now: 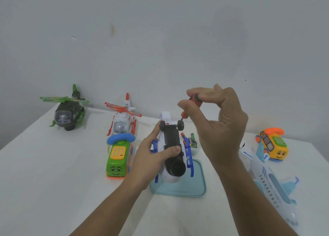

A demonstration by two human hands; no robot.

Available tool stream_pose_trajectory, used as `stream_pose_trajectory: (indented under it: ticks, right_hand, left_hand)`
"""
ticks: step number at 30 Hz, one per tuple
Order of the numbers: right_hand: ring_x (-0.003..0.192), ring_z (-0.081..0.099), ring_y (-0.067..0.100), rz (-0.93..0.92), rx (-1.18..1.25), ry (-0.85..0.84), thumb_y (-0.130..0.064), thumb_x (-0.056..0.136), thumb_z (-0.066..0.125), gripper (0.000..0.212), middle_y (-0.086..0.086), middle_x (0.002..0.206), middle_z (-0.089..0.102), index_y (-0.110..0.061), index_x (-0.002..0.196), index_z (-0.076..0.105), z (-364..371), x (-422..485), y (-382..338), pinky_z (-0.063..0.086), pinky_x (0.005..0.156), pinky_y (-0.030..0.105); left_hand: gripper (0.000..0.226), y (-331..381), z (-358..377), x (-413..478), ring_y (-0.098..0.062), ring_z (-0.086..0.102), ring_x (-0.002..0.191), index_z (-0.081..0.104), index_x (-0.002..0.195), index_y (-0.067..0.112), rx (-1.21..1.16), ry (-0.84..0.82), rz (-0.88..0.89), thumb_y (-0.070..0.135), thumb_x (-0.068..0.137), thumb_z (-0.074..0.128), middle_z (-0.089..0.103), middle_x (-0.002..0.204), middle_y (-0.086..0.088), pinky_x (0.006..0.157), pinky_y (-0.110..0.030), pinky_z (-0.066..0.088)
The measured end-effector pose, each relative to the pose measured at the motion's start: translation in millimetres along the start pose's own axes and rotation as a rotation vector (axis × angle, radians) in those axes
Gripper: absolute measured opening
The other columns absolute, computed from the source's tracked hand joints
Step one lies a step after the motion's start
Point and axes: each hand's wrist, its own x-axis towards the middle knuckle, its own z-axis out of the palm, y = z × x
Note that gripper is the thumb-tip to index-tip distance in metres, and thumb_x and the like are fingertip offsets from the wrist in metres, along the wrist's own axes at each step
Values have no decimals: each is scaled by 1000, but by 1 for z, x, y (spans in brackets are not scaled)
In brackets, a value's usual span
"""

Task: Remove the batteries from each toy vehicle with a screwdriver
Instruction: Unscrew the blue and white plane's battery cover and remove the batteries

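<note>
My left hand [151, 157] grips a white and blue toy helicopter [171, 146] turned upside down, its black underside and wheels facing up. My right hand [213, 121] pinches the red and black handle of a screwdriver [193, 101] between thumb and fingers. The thin shaft points down to the black underside near the far right wheel. The helicopter is held above a pale blue tray [195, 187]. Several batteries [191, 141] lie in a small white container just right of the helicopter.
On the white table stand a green helicopter [66, 113] far left, a red and white helicopter [122, 121], a green phone bus [118, 158], a white and blue airplane [270, 180] at right and an orange phone bus [272, 144]. A wall stands behind.
</note>
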Motion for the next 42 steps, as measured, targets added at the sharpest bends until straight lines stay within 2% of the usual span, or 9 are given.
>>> stream_pose_trajectory:
  ticks: [4,9,12,17,21,25,29,35,42]
  right_hand:
    - [73,68,27,-75,-103,7,-32,95,61,17,3,73,70,-16,88,64,-2,-1,0,43,96,55]
    - [78,65,21,-161,-170,14,-4,85,60,12,2,83,69,-1,80,70,-3,-1,2,49,81,48]
    - [94,67,27,-152,-49,17,-1,86,61,7,6,104,65,-7,89,64,0,-1,6,54,75,46]
    - [90,71,21,-108,-32,-2,-9,89,67,10,4,93,71,-14,88,59,0,0,8,49,90,52]
    - [81,65,23,-117,-94,-21,-10,91,62,14,5,76,70,-2,81,69,-6,3,10,49,76,48]
    - [80,61,31,-78,-63,-19,-1,84,57,9,11,78,67,0,83,66,-6,4,9,47,78,33]
    - [103,66,25,50,85,-36,-1,84,69,13,14,95,68,-8,84,58,-4,6,6,48,91,35]
    - [78,68,25,-19,-21,-39,-27,92,64,17,0,74,70,-11,87,68,-7,7,4,47,88,47]
    - [89,64,21,-106,-34,-19,-4,84,62,10,-2,96,63,-13,88,62,-7,8,6,50,83,41]
  left_hand:
    - [73,2,0,0,-24,67,104,39,111,72,20,18,-15,25,75,83,53,135,4,94,-46,56]
    - [74,0,0,1,-13,67,94,38,122,63,7,2,-8,24,77,82,51,127,8,85,-31,57]
    - [75,1,0,0,-20,71,95,39,121,66,6,-6,-17,25,75,83,56,132,3,90,-41,58]
    - [75,0,0,-1,-20,72,92,40,123,64,-19,-16,-1,21,77,82,55,126,9,86,-37,59]
    - [74,-3,-1,0,-21,69,98,39,113,69,-31,-3,-10,22,76,82,52,116,17,91,-42,57]
    - [74,-2,-1,0,-22,70,98,40,115,69,-28,7,-17,24,75,83,52,115,17,91,-44,57]
    - [75,-1,-1,-1,-21,70,98,41,119,66,-29,4,-13,23,75,83,54,127,7,91,-42,58]
    - [76,2,1,-2,-25,68,104,40,121,67,-16,4,-5,25,74,84,54,136,4,95,-47,55]
    - [74,3,3,-2,-27,69,102,39,110,75,7,27,-4,27,75,84,55,128,6,94,-48,55]
